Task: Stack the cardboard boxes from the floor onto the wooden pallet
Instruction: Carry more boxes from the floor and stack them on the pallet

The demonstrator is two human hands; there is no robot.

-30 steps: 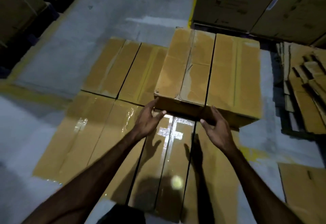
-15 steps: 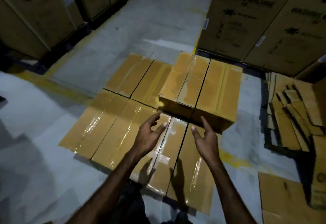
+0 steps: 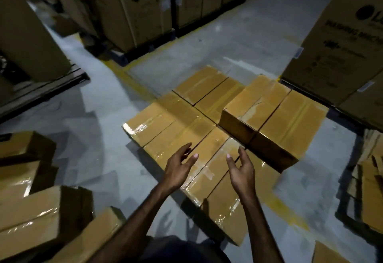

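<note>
A: Both hands, left hand [image 3: 178, 169] and right hand [image 3: 241, 171], are hovering released, holding nothing, above the stacked boxes [image 3: 180, 121].

B: Loose boxes [image 3: 37, 217] are waiting on the floor, left. Advising: grip opposite ends, set flush beside the second-layer boxes [image 3: 271, 117].

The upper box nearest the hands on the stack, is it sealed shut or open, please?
Sealed shut: the upper box has its top flaps lying flat, with glossy tape running along the seam.

Both hands [image 3: 209, 169] have let go of the upper box [image 3: 257, 107] and drawn back.
</note>
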